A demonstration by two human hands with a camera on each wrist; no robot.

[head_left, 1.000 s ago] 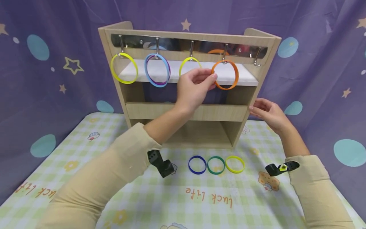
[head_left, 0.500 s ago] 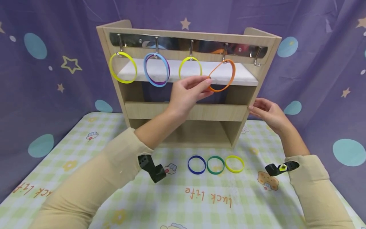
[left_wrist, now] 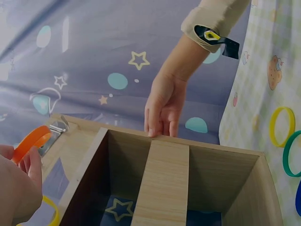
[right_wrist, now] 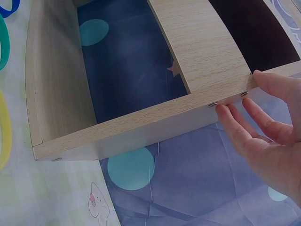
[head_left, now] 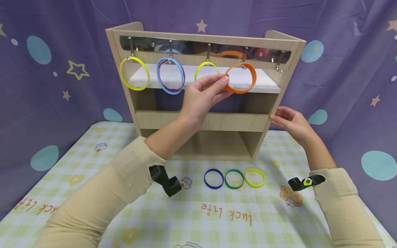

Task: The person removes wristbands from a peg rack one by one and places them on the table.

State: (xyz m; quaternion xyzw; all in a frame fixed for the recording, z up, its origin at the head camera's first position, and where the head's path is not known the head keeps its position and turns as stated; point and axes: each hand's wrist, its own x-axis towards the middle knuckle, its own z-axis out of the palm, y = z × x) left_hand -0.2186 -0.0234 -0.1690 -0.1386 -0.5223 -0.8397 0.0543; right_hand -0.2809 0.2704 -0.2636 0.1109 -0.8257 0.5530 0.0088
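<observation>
In the head view my left hand (head_left: 201,98) pinches the left edge of an orange silicone wristband (head_left: 253,76) between thumb and fingers. The band is tilted in front of the fourth metal hook (head_left: 245,55); whether the hook passes through it I cannot tell. My right hand (head_left: 293,122) touches the right side of a wooden rack (head_left: 201,120); in the right wrist view its loosely bent fingertips (right_wrist: 225,113) rest on that side panel. Other hooks carry a yellow wristband (head_left: 121,74), a light blue wristband (head_left: 159,77) with a purple one behind, and another yellow wristband (head_left: 196,73), partly covered by my left hand.
On the checked tablecloth (head_left: 173,220) before the rack lie a dark blue wristband (head_left: 205,181), a green wristband (head_left: 226,182) and a yellow wristband (head_left: 246,179) in a row. A fifth hook (head_left: 279,62) at the far right bears no band. A purple curtain (head_left: 77,103) hangs behind.
My left hand has drawn the orange wristband leftward, first pulling it narrow, then raising it slightly so it now looks rounder and more tilted. My right hand has stayed at the rack's side.
</observation>
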